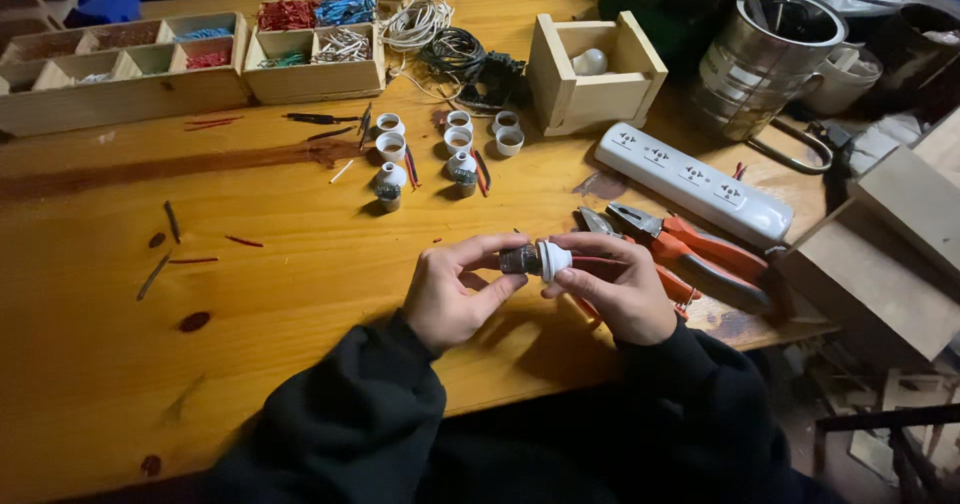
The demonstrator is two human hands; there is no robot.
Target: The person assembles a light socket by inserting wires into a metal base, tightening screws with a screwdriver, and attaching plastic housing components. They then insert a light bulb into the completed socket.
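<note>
We've got a small white plastic lamp socket w/ dark threaded metal end pinched between both hands, just in front of the red-handled steel pliers. Left hand clamped on the metal end, right hand closed round the white cap. Best, we reckon: keep both halves square to each other, turn gently, don't cross the thread. Wires behind the right fingers are hidden; the socket's inside can't be made out.
</note>
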